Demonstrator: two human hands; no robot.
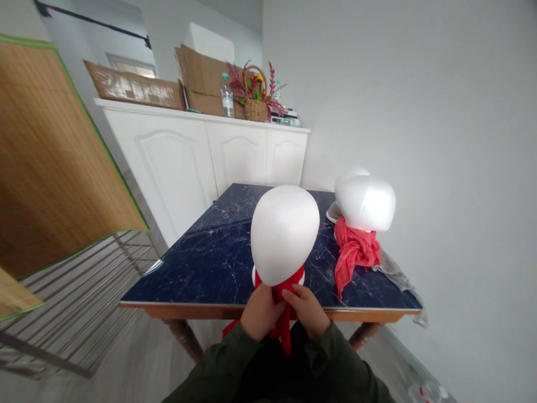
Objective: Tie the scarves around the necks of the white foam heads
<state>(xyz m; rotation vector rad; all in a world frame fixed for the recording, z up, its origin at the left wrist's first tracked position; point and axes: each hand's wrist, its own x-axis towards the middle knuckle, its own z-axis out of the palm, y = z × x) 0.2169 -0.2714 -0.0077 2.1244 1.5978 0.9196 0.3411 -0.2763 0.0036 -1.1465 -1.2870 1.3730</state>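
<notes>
A white mannequin head [285, 229] stands upright at the near edge of the table, with a red scarf [286, 330] around its neck. My left hand [262, 312] is closed on the scarf just below the head. Beside it, my right hand [307, 309] pinches the same scarf, thumb and fingers together. The two hands nearly meet at the front of the neck, where they partly hide the cloth between them. Loose ends of the scarf hang down below the table edge.
To the right on the dark blue table [210, 252] stand more white mannequin heads [364, 201], one wearing a coral scarf [356, 249]. Grey cloth [396, 271] trails over the right edge. A metal rack [84, 302] is at left; white cabinets [176, 162] stand behind.
</notes>
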